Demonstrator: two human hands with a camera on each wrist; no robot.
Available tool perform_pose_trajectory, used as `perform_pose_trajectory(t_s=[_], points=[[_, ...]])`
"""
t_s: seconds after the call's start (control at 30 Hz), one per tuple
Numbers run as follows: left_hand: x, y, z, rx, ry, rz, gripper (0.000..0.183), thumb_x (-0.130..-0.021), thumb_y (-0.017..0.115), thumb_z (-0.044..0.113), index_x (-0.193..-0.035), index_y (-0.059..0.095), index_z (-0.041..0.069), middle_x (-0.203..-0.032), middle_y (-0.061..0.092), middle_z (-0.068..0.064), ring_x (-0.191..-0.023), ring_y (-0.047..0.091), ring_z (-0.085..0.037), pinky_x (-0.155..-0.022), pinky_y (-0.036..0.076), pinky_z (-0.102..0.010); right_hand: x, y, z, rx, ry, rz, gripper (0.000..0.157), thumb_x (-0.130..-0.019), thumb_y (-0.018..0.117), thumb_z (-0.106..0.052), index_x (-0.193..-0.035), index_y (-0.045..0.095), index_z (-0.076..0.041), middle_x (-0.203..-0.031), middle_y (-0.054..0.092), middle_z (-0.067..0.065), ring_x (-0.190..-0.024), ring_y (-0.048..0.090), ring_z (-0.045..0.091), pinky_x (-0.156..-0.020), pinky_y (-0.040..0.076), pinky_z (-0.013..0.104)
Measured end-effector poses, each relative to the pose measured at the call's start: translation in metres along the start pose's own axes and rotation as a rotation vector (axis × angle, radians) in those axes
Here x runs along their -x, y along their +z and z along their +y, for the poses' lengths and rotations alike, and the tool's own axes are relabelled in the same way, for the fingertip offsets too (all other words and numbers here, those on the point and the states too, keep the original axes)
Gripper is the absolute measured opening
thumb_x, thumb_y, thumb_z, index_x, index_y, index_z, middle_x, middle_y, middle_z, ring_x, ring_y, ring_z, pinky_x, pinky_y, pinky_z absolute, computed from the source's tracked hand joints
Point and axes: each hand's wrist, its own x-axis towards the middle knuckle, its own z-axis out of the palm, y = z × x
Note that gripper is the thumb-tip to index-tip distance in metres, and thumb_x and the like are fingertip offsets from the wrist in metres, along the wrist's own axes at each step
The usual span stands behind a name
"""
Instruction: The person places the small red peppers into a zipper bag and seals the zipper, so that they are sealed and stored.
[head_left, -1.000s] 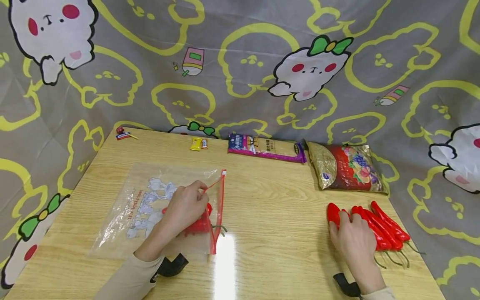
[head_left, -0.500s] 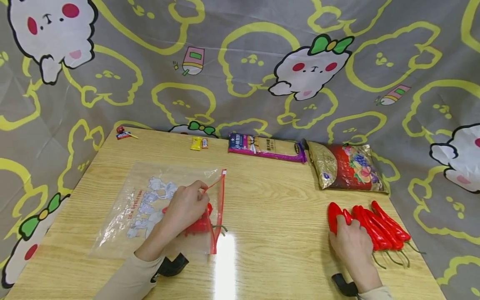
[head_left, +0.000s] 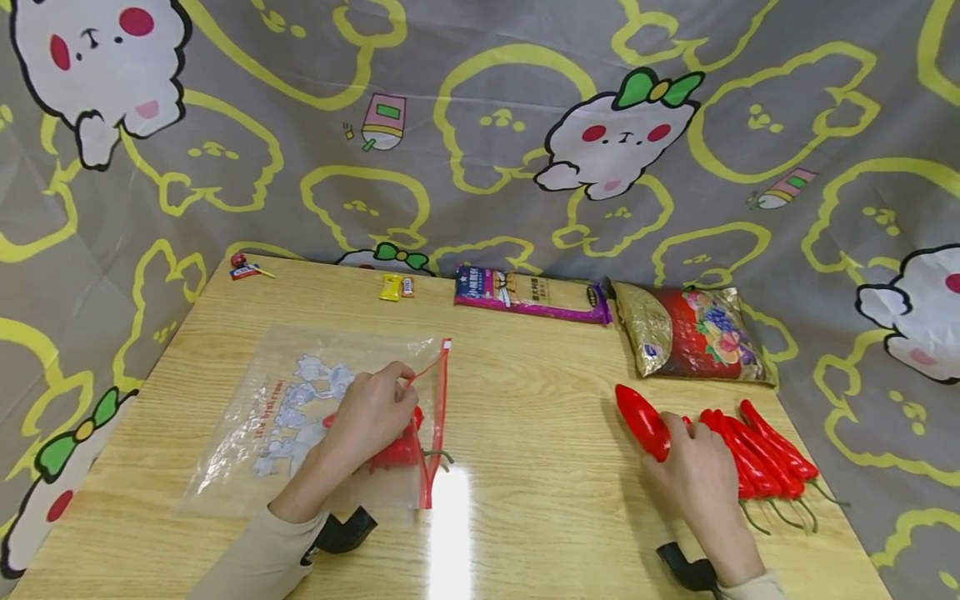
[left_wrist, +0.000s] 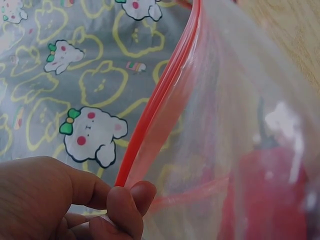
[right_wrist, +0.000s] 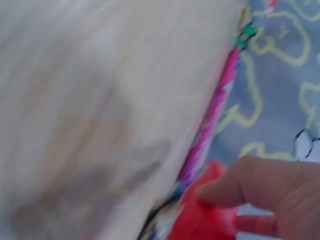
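Note:
A clear zip bag (head_left: 247, 417) with a red zip edge and printed cartoon figures lies on the left of the table. My left hand (head_left: 375, 417) pinches the red zip edge (left_wrist: 145, 127) between thumb and fingers, raising the upper layer. Inside the bag a red pepper (left_wrist: 270, 190) shows, its green stem poking past the opening. On the right, my right hand (head_left: 697, 475) grips a shiny red chili pepper (head_left: 641, 421), tip pointing up and left; its stem end is hidden by the hand. Several more red peppers (head_left: 776, 454) lie just right of this hand.
Along the back edge lie a purple noodle packet (head_left: 532, 296), a gold and red bag (head_left: 697, 333), small candies (head_left: 391, 287) and a lollipop (head_left: 238, 260). A patterned cloth (head_left: 480, 125) rises behind the wooden table (head_left: 540, 433).
My right hand has drawn one red chili pepper away from the others, up and to the left. The left hand keeps its pinch on the bag's edge.

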Motion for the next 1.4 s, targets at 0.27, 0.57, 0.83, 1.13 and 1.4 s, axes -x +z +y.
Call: perform_pose_trajectory(t_s=[0.27,0.57,0.83,1.13,1.4], points=[[0.0,0.0,0.0,-0.01,0.01,0.005,0.027,-0.085,0.05,0.012,-0.11,0.059,0.004,-0.052,0.047,0.002,-0.04,0.039,-0.009,-0.037,0.03,-0.025,-0.025,-0.005,-0.065,-0.362,-0.122,-0.111,0.049,-0.067,0.075,-0.011,-0.113,0.061,-0.01,-0.098,0.056,0.008,-0.079,0.055,0.019,-0.062,0.045,0.033],[0.0,0.003,0.0,-0.009,0.003,-0.01,0.027,-0.086,0.05,0.012,-0.11,0.059,0.003,-0.052,0.048,0.001,-0.039,0.038,-0.011,-0.036,0.028,-0.024,-0.047,0.015,-0.134,-0.567,-0.37,-0.182,0.037,-0.071,0.078,-0.013,-0.105,0.064,-0.012,-0.099,0.062,-0.002,-0.077,0.058,0.008,-0.059,0.052,0.026],[0.001,0.003,0.001,-0.01,-0.019,-0.02,0.028,-0.085,0.052,0.013,-0.111,0.059,0.004,-0.052,0.047,0.001,-0.04,0.04,-0.014,-0.037,0.028,-0.023,-0.06,0.038,-0.164,-0.473,-0.502,-0.076,0.032,-0.071,0.078,-0.015,-0.1,0.065,-0.011,-0.1,0.067,0.0,-0.083,0.061,0.009,-0.072,0.051,0.025],[0.001,0.003,0.002,-0.017,-0.027,-0.022,0.026,-0.085,0.051,0.012,-0.108,0.059,0.005,-0.054,0.047,-0.001,-0.042,0.041,-0.014,-0.038,0.031,-0.024,-0.068,0.055,-0.181,-0.582,-0.523,-0.144,0.03,-0.073,0.075,-0.008,-0.102,0.064,-0.007,-0.104,0.061,0.006,-0.09,0.059,0.015,-0.079,0.05,0.025],[0.001,0.003,0.002,-0.025,-0.008,-0.007,0.025,-0.085,0.051,0.014,-0.107,0.059,0.004,-0.056,0.049,-0.001,-0.046,0.044,-0.014,-0.041,0.036,-0.025,-0.07,0.061,-0.198,-0.533,-0.551,-0.074,0.029,-0.073,0.076,-0.009,-0.1,0.064,-0.009,-0.096,0.059,0.002,-0.086,0.057,0.013,-0.074,0.049,0.024]])
